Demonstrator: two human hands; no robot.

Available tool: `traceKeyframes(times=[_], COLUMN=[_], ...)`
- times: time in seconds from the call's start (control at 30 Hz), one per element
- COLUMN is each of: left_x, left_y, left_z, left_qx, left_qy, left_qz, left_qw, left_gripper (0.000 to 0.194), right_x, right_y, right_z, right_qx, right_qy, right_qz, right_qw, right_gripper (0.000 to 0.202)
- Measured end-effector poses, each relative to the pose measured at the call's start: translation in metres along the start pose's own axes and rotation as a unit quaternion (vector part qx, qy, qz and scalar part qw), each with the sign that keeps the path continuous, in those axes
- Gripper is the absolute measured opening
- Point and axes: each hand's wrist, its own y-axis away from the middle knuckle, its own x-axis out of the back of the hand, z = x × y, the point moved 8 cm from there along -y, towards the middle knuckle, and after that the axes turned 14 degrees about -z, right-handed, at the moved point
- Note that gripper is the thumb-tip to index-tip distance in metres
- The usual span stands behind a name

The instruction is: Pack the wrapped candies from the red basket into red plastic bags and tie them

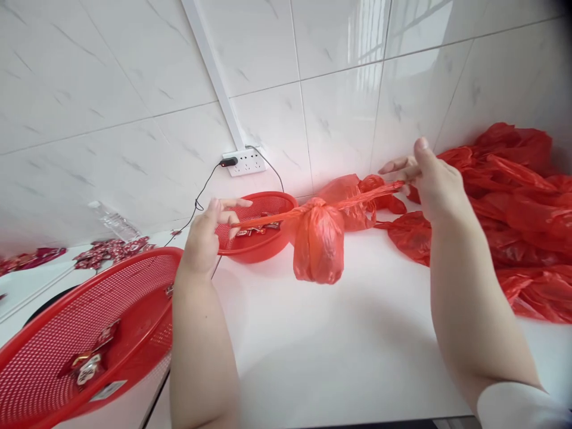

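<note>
While both hands are raised over the white table (322,357), the red plastic bag (318,247) hangs between them, round and full, with a knot at its top. The left hand (205,235) grasps one stretched end of this bag between its fingers, and the right hand (431,179) grasps the other end, a little higher. The two ends are pulled to opposite sides, so they make an almost straight line through the knot.

Just beyond the left hand there is a small red basket (257,253) with some wrapped pieces (263,229) inside. To the left of the left forearm stands a large red basket (138,313), which holds a few wrapped sweets (89,369). Farther behind it lie a clear plastic bottle (115,221) and red patterned packets (105,253).

On the wall, beyond the left hand, is a white power strip (248,162) with a black plug (229,162). Behind the hanging bag rests another red bag (346,190). Around the right forearm, mostly on its right side, spreads a pile of red bags (527,220).
</note>
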Motion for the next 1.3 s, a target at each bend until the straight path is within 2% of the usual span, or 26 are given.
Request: traceKeyframes(times=[0.07,0.17,0.27,0.37,0.43,0.5,0.6,0.67,0.7,0.77,0.8,0.87,0.93,1.0,1.07,1.17,1.23,1.3], left_x=[0.002,-0.005,-0.018,-0.032,-0.041,-0.052,-0.063,-0.065,-0.065,-0.061,-0.059,-0.056,-0.054,-0.053,-0.053,-0.051,-0.051,-0.052], left_y=[-0.002,-0.006,-0.008,-0.008,-0.007,-0.005,-0.002,-0.001,-0.001,-0.001,0.0,0.001,0.002,0.002,0.001,-0.003,-0.005,-0.006], left_z=[-0.006,-0.013,-0.023,-0.031,-0.036,-0.043,-0.052,-0.053,-0.052,-0.047,-0.045,-0.042,-0.041,-0.042,-0.045,-0.05,-0.051,-0.051], left_qx=[0.021,0.049,0.098,0.132,0.153,0.18,0.21,0.213,0.211,0.208,0.21,0.219,0.229,0.236,0.242,0.243,0.236,0.233], left_qy=[-0.017,-0.032,-0.037,-0.068,-0.1,-0.131,-0.163,-0.175,-0.177,-0.179,-0.179,-0.18,-0.184,-0.19,-0.196,-0.207,-0.215,-0.218], left_qz=[0.008,-0.006,-0.05,-0.113,-0.158,-0.211,-0.275,-0.284,-0.279,-0.26,-0.251,-0.236,-0.233,-0.239,-0.241,-0.235,-0.23,-0.228], left_qw=[1.0,0.998,0.993,0.983,0.97,0.952,0.924,0.918,0.92,0.926,0.928,0.929,0.927,0.923,0.919,0.918,0.92,0.92], left_gripper=[0.061,0.059,0.05,0.047,0.046,0.046,0.044,0.042,0.041,0.04,0.039,0.039,0.038,0.038,0.04,0.043,0.042,0.04], right_x=[0.012,0.014,0.008,-0.002,-0.015,-0.038,-0.078,-0.109,-0.125,-0.155,-0.164,-0.169,-0.16,-0.134,-0.093,-0.017,0.028,0.06], right_y=[0.0,-0.004,-0.01,-0.012,-0.012,-0.012,-0.01,-0.004,0.002,0.02,0.028,0.035,0.03,0.019,0.008,0.0,0.003,0.012], right_z=[0.007,0.015,0.019,0.022,0.024,0.029,0.028,0.027,0.032,0.049,0.058,0.068,0.067,0.06,0.049,0.031,0.022,0.02], right_qx=[-0.015,-0.034,-0.057,-0.098,-0.123,-0.137,-0.083,-0.031,-0.027,-0.059,-0.084,-0.119,-0.122,-0.117,-0.116,-0.12,-0.12,-0.116], right_qy=[0.003,0.021,0.069,0.163,0.244,0.313,0.366,0.371,0.37,0.369,0.372,0.39,0.4,0.407,0.42,0.433,0.423,0.406], right_qz=[0.044,0.065,0.041,-0.009,-0.062,-0.141,-0.218,-0.28,-0.334,-0.455,-0.496,-0.52,-0.499,-0.464,-0.408,-0.277,-0.194,-0.139], right_qw=[0.999,0.997,0.995,0.982,0.96,0.929,0.901,0.885,0.866,0.809,0.78,0.75,0.759,0.779,0.802,0.85,0.877,0.896], right_gripper=[0.061,0.056,0.048,0.044,0.045,0.043,0.032,0.035,0.04,0.045,0.041,0.023,0.014,0.017,0.023,0.029,0.027,0.024])
